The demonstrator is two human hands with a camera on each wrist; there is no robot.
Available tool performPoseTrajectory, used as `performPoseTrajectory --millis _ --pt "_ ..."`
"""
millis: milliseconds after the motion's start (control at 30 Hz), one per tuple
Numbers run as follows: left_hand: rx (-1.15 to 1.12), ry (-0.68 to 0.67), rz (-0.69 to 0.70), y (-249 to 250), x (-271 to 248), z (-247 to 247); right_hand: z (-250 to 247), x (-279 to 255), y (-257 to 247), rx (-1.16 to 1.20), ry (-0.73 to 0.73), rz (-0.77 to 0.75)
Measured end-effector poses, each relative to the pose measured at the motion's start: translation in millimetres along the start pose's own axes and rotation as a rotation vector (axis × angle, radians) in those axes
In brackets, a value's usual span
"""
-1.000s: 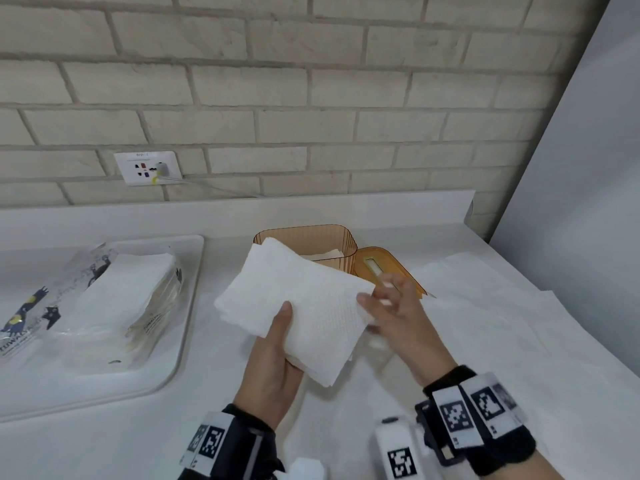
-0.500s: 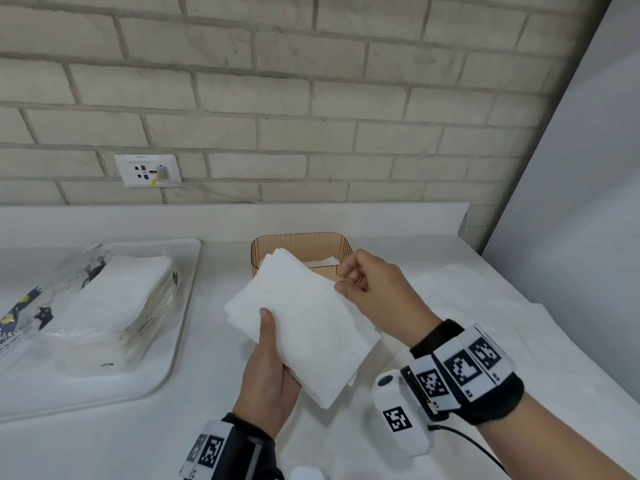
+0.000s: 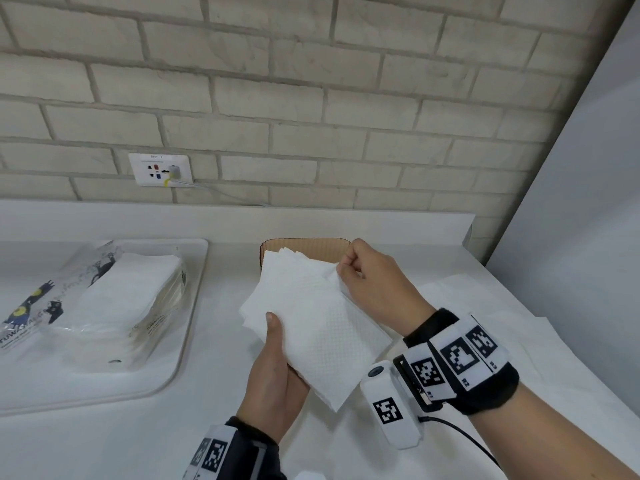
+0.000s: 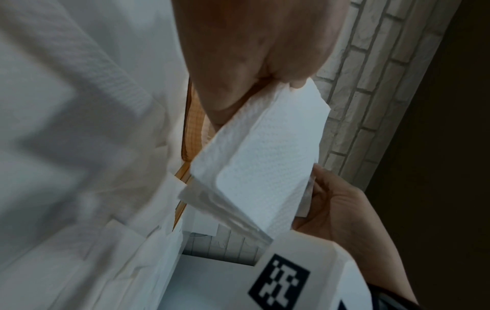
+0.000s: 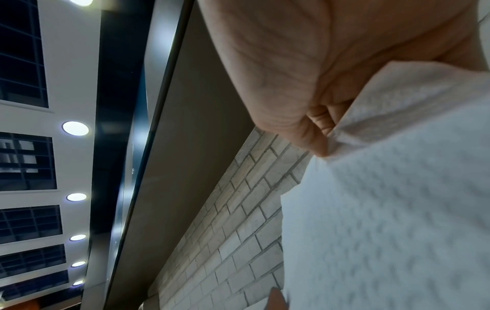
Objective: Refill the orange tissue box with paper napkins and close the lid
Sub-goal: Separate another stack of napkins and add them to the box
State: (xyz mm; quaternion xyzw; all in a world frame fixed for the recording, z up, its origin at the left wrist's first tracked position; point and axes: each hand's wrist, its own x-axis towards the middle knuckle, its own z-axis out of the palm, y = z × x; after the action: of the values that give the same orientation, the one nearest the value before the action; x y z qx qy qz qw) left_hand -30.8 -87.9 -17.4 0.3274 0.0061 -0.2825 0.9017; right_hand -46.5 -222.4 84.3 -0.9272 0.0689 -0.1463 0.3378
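Observation:
My left hand [image 3: 273,372] grips a stack of white paper napkins [image 3: 311,323] from below, thumb on top, just in front of the orange tissue box [image 3: 304,245]. Only the box's far rim shows behind the stack; its lid is hidden. My right hand [image 3: 363,282] pinches the top napkin's far right corner between thumb and fingers. The left wrist view shows the napkin stack [image 4: 265,163] with the right hand [image 4: 331,209] beside it and an orange edge of the box [image 4: 192,130]. In the right wrist view the pinched napkin [image 5: 397,199] fills the right side.
A white tray [image 3: 180,368] at the left holds an opened plastic pack of napkins [image 3: 114,306]. A large white paper sheet [image 3: 519,358] covers the counter at the right. A brick wall with a socket [image 3: 160,169] stands behind; a grey panel [image 3: 588,220] bounds the right.
My right hand moved up and back from the stack's right edge to its far right corner and now pinches the top napkin. The lid beside the box is now hidden.

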Motion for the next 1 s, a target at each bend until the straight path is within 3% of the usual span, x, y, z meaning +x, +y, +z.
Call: performPoseTrajectory --millis 533,800,1000 --pt "-0.171 -0.089 -0.076 -6 6 7 3 7 -24 0.131 0.024 0.063" --pt "-0.25 0.002 -0.093 -8 11 2 5 2 -18 0.112 0.088 0.119" --pt "-0.264 -0.019 -0.053 -3 9 3 6 -5 0 0.017 -0.033 0.248"
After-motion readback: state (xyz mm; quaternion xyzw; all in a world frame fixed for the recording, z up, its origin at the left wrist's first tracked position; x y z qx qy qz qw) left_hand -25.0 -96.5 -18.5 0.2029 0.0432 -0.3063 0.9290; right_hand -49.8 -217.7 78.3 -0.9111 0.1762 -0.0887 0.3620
